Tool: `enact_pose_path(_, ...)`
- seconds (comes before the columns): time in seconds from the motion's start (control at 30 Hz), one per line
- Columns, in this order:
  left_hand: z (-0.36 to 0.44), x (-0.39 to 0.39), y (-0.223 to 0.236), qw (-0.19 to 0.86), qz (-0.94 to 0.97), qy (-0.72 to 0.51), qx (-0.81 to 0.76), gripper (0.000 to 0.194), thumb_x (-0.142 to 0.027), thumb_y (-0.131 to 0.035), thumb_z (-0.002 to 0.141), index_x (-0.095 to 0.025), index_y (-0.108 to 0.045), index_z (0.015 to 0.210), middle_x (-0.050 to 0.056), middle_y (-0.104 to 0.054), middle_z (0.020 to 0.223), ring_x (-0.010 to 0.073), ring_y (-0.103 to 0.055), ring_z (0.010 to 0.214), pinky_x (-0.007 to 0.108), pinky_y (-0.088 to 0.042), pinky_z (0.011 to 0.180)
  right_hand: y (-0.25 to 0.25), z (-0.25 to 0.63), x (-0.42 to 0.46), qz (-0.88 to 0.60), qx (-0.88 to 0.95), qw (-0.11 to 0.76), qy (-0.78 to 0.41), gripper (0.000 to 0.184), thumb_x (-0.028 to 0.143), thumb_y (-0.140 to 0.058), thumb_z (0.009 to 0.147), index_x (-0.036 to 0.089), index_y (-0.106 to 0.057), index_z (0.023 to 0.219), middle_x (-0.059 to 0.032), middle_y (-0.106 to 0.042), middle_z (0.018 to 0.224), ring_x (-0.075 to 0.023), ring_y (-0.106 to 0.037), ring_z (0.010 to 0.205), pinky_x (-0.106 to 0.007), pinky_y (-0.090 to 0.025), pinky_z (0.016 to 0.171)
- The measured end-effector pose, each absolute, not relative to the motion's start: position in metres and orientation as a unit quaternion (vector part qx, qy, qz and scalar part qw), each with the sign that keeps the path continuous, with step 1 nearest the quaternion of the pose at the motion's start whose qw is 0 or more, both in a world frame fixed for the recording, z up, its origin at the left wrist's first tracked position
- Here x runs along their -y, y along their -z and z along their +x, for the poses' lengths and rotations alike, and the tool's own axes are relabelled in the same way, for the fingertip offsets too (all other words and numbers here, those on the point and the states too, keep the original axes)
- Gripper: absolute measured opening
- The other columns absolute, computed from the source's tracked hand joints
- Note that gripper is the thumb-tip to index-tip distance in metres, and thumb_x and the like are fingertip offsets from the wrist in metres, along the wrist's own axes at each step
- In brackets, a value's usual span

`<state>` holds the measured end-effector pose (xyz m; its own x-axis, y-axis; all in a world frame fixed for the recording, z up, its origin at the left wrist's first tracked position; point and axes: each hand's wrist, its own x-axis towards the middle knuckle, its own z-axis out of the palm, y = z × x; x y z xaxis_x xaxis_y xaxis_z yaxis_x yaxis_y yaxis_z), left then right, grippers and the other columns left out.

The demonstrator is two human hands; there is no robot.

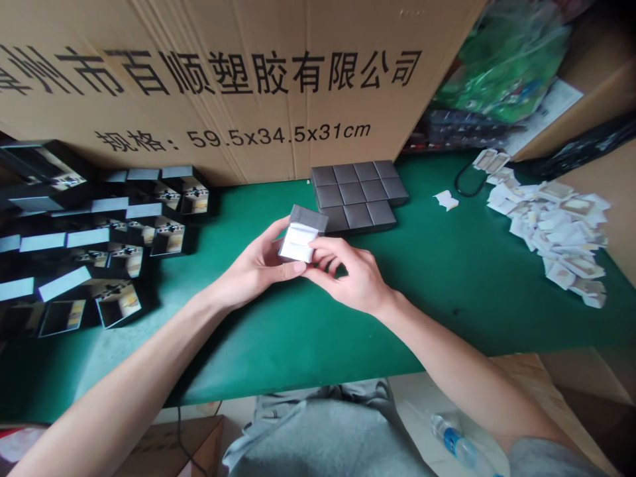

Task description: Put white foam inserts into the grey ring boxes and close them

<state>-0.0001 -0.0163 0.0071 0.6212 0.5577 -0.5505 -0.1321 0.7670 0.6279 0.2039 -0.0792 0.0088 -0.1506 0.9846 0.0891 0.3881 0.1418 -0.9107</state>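
Observation:
Both my hands hold one small grey box above the green table, its lid up and a white insert showing inside. My left hand cups the box from the left and below, thumb along its front edge. From the right, my right hand pinches the white insert with thumb and forefinger. Just behind the box, several closed grey boxes lie packed in a flat block.
A big printed cardboard carton stands along the back. Several open black boxes crowd the left side. A heap of small white packets lies at right, green bags behind it. A plastic bottle lies below the table edge.

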Motion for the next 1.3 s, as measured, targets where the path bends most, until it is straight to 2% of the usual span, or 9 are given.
enact_pose_path(0.07, 0.0008, 0.0146, -0.0094, 0.861, 0.256, -0.210, -0.387, 0.064, -0.019, -0.089, 0.079, -0.025, -0.063, 0.138, 0.004, -0.077, 0.119, 0.0189, -0.072, 0.103, 0.028, -0.057, 0.095, -0.0127, 0.2053, 0.0785, -0.533, 0.642, 0.385, -0.394, 0.034, 0.027, -0.074, 0.094, 0.022, -0.061, 0.125, 0.0001, -0.077, 0.095, -0.0088, -0.072, 0.071, -0.017, -0.058, 0.061)
enact_pose_path(0.13, 0.0016, 0.0131, -0.0121, 0.862, 0.237, -0.213, -0.394, 0.058, -0.017, -0.089, 0.078, -0.025, -0.066, 0.130, 0.005, -0.076, 0.124, 0.0189, -0.073, 0.103, 0.030, -0.059, 0.096, -0.0160, 0.2067, 0.0770, -0.545, 0.638, 0.390, -0.378, 0.026, 0.027, -0.070, 0.095, 0.020, -0.063, 0.119, 0.0002, -0.074, 0.089, -0.0085, -0.069, 0.067, -0.018, -0.057, 0.060)
enact_pose_path(0.2, 0.0022, 0.0122, -0.0146, 0.861, 0.223, -0.209, -0.407, 0.055, -0.016, -0.090, 0.075, -0.026, -0.068, 0.125, 0.006, -0.075, 0.129, 0.0210, -0.074, 0.106, 0.034, -0.061, 0.098, -0.0173, 0.2079, 0.0751, -0.555, 0.648, 0.387, -0.349, 0.015, 0.025, -0.064, 0.098, 0.019, -0.067, 0.111, -0.0001, -0.072, 0.084, -0.0082, -0.066, 0.065, -0.019, -0.056, 0.059)
enact_pose_path(0.3, 0.0028, 0.0116, -0.0170, 0.857, 0.215, -0.200, -0.424, 0.056, -0.016, -0.091, 0.071, -0.026, -0.070, 0.122, 0.007, -0.075, 0.129, 0.0229, -0.074, 0.107, 0.038, -0.063, 0.100, -0.0156, 0.2090, 0.0729, -0.555, 0.676, 0.372, -0.312, 0.014, 0.022, -0.059, 0.101, 0.018, -0.070, 0.109, -0.0017, -0.073, 0.084, -0.0080, -0.064, 0.063, -0.020, -0.054, 0.059)
enact_pose_path(0.47, 0.0032, 0.0121, -0.0158, 0.859, 0.223, -0.191, -0.420, 0.052, -0.019, -0.087, 0.073, -0.026, -0.073, 0.123, 0.006, -0.076, 0.119, 0.0234, -0.073, 0.105, 0.038, -0.064, 0.097, -0.0123, 0.2084, 0.0737, -0.546, 0.698, 0.357, -0.294, 0.017, 0.022, -0.056, 0.102, 0.018, -0.070, 0.111, -0.0014, -0.075, 0.086, -0.0072, -0.060, 0.059, -0.021, -0.052, 0.057)
enact_pose_path(0.63, 0.0031, 0.0136, -0.0118, 0.863, 0.204, -0.190, -0.421, 0.045, -0.013, -0.080, 0.074, -0.022, -0.075, 0.117, 0.003, -0.074, 0.102, 0.0189, -0.071, 0.099, 0.034, -0.065, 0.095, -0.0111, 0.2074, 0.0749, -0.534, 0.715, 0.338, -0.298, 0.015, 0.019, -0.059, 0.101, 0.015, -0.069, 0.111, -0.0020, -0.075, 0.087, -0.0068, -0.059, 0.058, -0.021, -0.050, 0.057)
enact_pose_path(0.93, 0.0048, 0.0173, -0.0120, 0.869, 0.170, -0.179, -0.430, 0.059, -0.011, -0.075, 0.075, -0.027, -0.069, 0.131, 0.003, -0.074, 0.109, 0.0204, -0.071, 0.101, 0.041, -0.064, 0.099, -0.0083, 0.2081, 0.0756, -0.548, 0.735, 0.308, -0.255, 0.014, 0.028, -0.062, 0.105, 0.018, -0.071, 0.102, -0.0010, -0.077, 0.083, -0.0083, -0.065, 0.059, -0.023, -0.048, 0.057)
enact_pose_path(1.1, 0.0031, 0.0193, -0.0104, 0.876, 0.175, -0.170, -0.417, 0.056, -0.011, -0.076, 0.078, -0.028, -0.068, 0.131, 0.002, -0.073, 0.107, 0.0195, -0.072, 0.098, 0.034, -0.065, 0.090, -0.0076, 0.2062, 0.0764, -0.551, 0.730, 0.335, -0.226, 0.011, 0.028, -0.068, 0.102, 0.018, -0.071, 0.099, 0.0005, -0.078, 0.081, -0.0080, -0.064, 0.055, -0.024, -0.048, 0.057)
enact_pose_path(1.3, 0.0021, 0.0207, -0.0085, 0.879, 0.187, -0.172, -0.403, 0.059, -0.013, -0.075, 0.080, -0.027, -0.064, 0.136, 0.002, -0.073, 0.100, 0.0180, -0.072, 0.089, 0.033, -0.064, 0.085, -0.0092, 0.2010, 0.0793, -0.581, 0.679, 0.350, -0.280, 0.013, 0.031, -0.067, 0.102, 0.020, -0.073, 0.098, -0.0001, -0.080, 0.084, -0.0070, -0.064, 0.054, -0.020, -0.052, 0.056)
